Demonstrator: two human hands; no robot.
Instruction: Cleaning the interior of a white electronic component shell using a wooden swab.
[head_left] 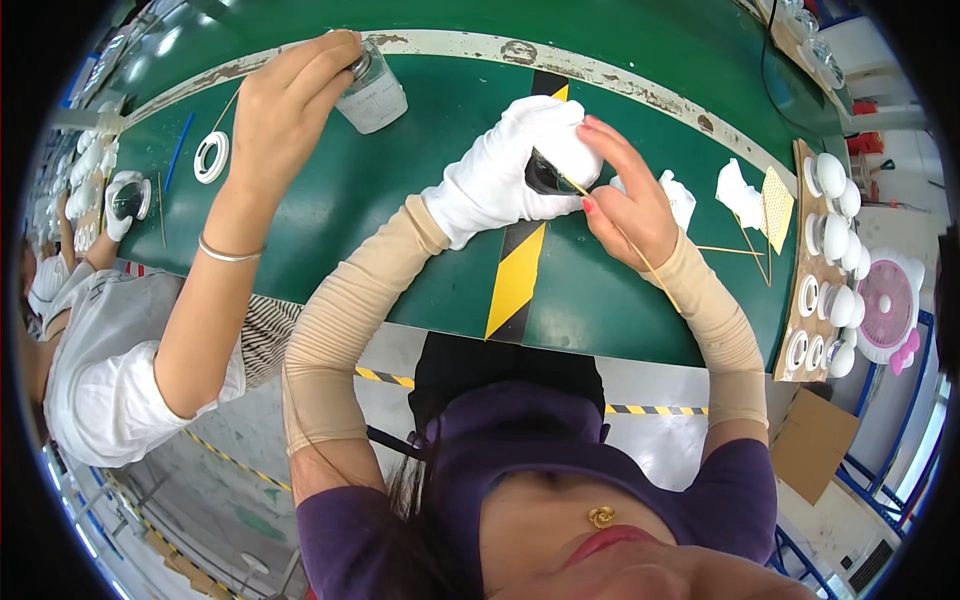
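My left hand (pixel 515 165), in a white glove, is closed around a round piece with a dark, glossy face (pixel 545 177). The fingers cover much of it, so its exact kind is hidden. My bare right hand (pixel 640 205) pinches a thin wooden stick (pixel 645 258) between thumb and fingers. The stick slants up to the left, its tip at the dark face. Both hands are close together above the green table (pixel 430 290). Partly behind my right hand lies a crumpled white cloth (pixel 680 200).
At left, a co-worker's hand (pixel 290 110) grips the top of a clear jar (pixel 375 103). Near that arm lie a white ring (pixel 211 157) and a blue stick (pixel 180 150). Rightward are another cloth (pixel 735 190), a yellow perforated sheet (pixel 777 207) and a board (pixel 803 165) holding white round parts.
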